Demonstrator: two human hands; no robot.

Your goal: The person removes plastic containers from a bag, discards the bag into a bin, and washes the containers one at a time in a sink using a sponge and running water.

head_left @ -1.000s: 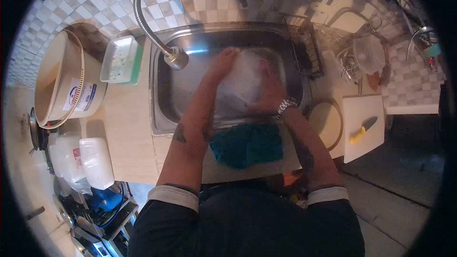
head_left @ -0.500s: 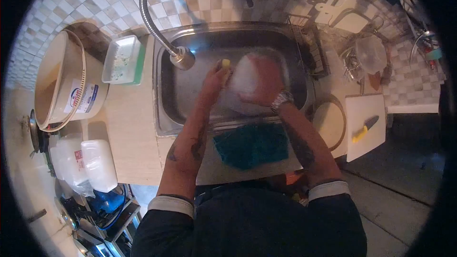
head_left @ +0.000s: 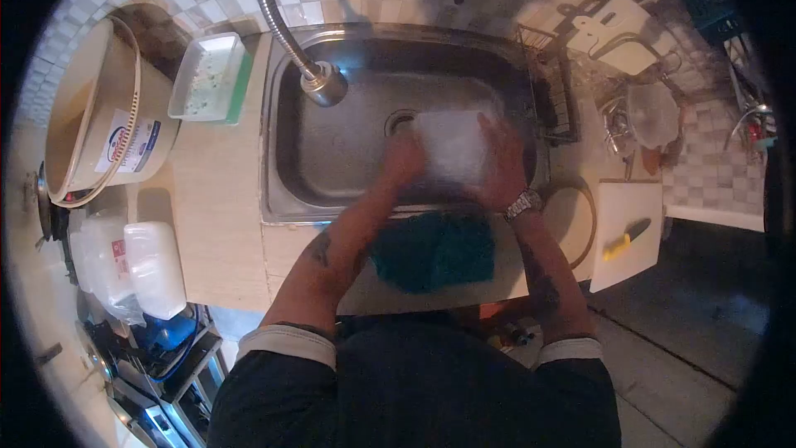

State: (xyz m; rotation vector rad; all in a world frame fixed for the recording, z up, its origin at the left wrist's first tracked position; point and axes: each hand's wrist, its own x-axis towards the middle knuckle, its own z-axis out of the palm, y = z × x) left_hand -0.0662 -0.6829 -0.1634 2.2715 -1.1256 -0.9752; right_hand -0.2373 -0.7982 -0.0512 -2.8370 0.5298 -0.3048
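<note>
A whitish, cloudy plastic container (head_left: 454,149), blurred by motion, is held low over the steel sink (head_left: 332,145). On its right side my right hand (head_left: 503,166) grips it, with fingers along the upper right edge and a metal watch on the wrist. Against the left edge my left hand (head_left: 404,153) is closed, its fingertips smeared and partly hidden. The yellow sponge seen earlier in that hand does not show now. Just behind the left hand lies the round drain (head_left: 400,121).
A flexible tap (head_left: 323,85) hangs over the sink's left. Left stand a large bucket (head_left: 153,129) and a green-sided tub (head_left: 207,83). A teal cloth (head_left: 435,253) lies at the front edge. Right are a wire rack (head_left: 547,91) and a yellow-handled knife (head_left: 626,239) on a white board (head_left: 638,199).
The container has turned, now showing a squarish white face. My left hand has come to its left edge, and the yellow sponge has gone out of sight. The camera view has shifted slightly.
</note>
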